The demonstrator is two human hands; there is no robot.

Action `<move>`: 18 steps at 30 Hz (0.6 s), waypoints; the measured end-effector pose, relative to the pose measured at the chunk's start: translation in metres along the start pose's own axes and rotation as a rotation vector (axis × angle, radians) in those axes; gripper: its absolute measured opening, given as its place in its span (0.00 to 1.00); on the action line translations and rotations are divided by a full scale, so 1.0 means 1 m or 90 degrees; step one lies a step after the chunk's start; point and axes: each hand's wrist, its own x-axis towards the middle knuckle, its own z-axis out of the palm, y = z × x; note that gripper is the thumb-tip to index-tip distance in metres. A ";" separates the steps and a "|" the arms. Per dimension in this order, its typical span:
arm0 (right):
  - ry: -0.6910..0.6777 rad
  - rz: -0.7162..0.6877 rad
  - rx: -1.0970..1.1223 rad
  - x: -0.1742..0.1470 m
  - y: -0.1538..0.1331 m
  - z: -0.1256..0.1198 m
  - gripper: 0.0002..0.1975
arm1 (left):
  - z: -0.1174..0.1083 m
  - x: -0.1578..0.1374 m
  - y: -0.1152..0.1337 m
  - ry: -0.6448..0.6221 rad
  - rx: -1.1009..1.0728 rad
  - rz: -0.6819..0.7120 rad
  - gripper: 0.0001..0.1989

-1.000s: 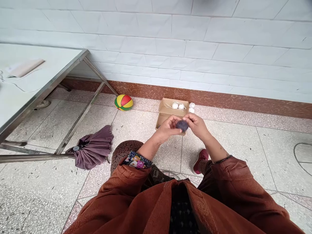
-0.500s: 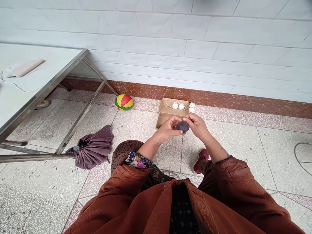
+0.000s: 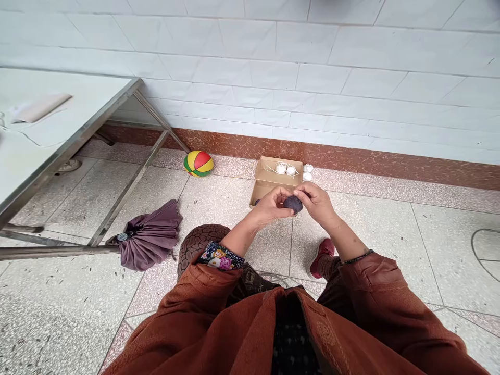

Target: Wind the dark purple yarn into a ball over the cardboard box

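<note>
Left hand: your left hand point(image 3: 269, 205) has the thumb on the near side and the fingers curled on the far side, holding the yarn ball point(image 3: 294, 204) between them.
Right hand: your right hand point(image 3: 316, 200) has thumb and index finger pressed together at the right edge of the yarn ball; if they pinch a strand, I cannot tell.
Yarn ball: it is dark, and sits between the fingers of your two hands.
Box: the open box point(image 3: 262, 188) is on the floor just past your fingers, partly hidden by them.
White balls: two white balls point(image 3: 286, 169) with loose string are in the far part of the box, beyond your fingers; more white ones lie beside its right side.
Toy ball: the toy ball point(image 3: 198, 163), red, yellow and green, is well to the left of your fingers.
Umbrella: the purple umbrella point(image 3: 152, 237) lies farther left, and nearer to you than your fingers.
Writing: the umbrella has a round badge point(image 3: 122, 237); any letters there are too small for reading.
</note>
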 end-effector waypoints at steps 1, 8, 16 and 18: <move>0.008 0.018 0.000 0.000 0.004 0.002 0.15 | 0.001 0.000 0.001 0.004 -0.049 0.009 0.25; -0.180 -0.055 -0.026 -0.018 -0.008 0.013 0.16 | -0.005 0.008 0.000 0.175 -0.158 0.061 0.23; -0.028 -0.039 0.011 -0.003 -0.010 -0.003 0.16 | -0.002 0.000 -0.002 0.012 0.022 -0.031 0.25; 0.004 0.010 0.018 -0.001 -0.001 -0.001 0.17 | 0.000 -0.002 0.001 -0.023 -0.072 -0.024 0.25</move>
